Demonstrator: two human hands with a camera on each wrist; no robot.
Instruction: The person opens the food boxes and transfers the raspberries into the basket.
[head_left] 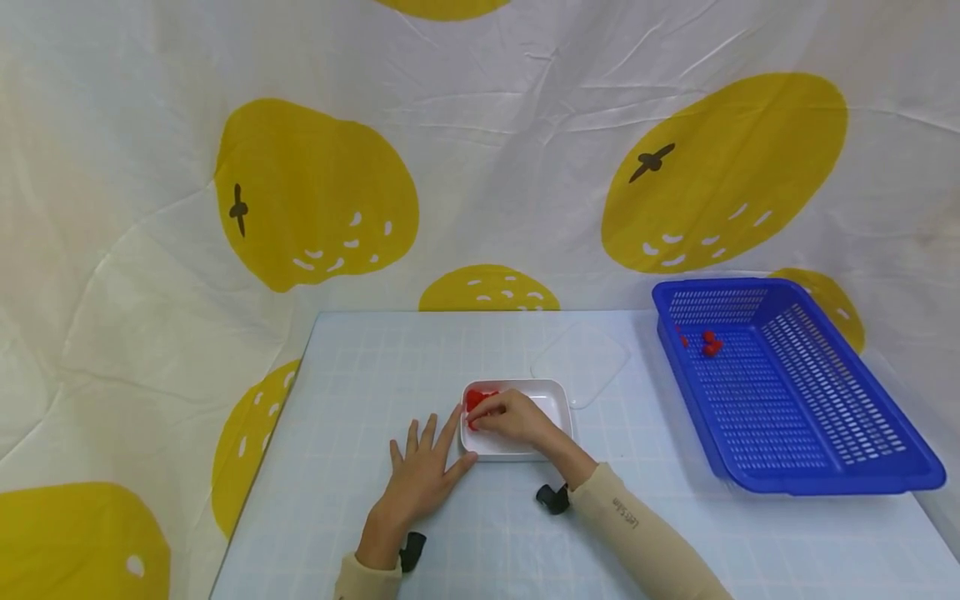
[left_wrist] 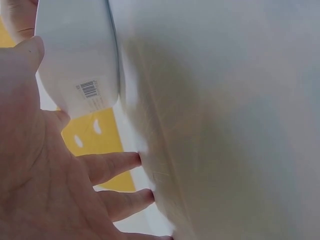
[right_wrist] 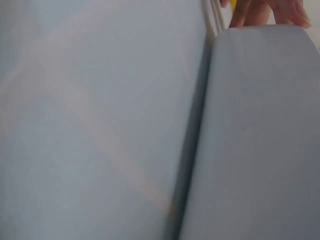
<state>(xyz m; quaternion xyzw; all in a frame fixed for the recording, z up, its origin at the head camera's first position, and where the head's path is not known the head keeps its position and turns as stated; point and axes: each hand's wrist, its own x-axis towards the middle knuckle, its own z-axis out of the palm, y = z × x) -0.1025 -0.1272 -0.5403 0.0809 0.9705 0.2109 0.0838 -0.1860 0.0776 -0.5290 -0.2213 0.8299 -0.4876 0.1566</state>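
A white rectangular box (head_left: 557, 408) stands open-topped at the middle of the table, with several small red pieces (head_left: 474, 398) gathered at its left end. My right hand (head_left: 517, 419) reaches over the box from the right, its thumb and index finger pinched together on a red piece among the others. The fingers partly cover that piece. Spread out flat, my left hand (head_left: 422, 477) is at the left of the box, its thumb and index finger touching the box's side. In the left wrist view, a barcode shows on the box wall (left_wrist: 75, 60).
On the right stands a blue slatted basket (head_left: 720, 450) with several red pieces (head_left: 710, 343) near its far left corner. Behind the white box lies a clear, thin-edged lid-like sheet (head_left: 581, 364). A white cloth with yellow fruit prints (head_left: 510, 167) hangs behind the table.
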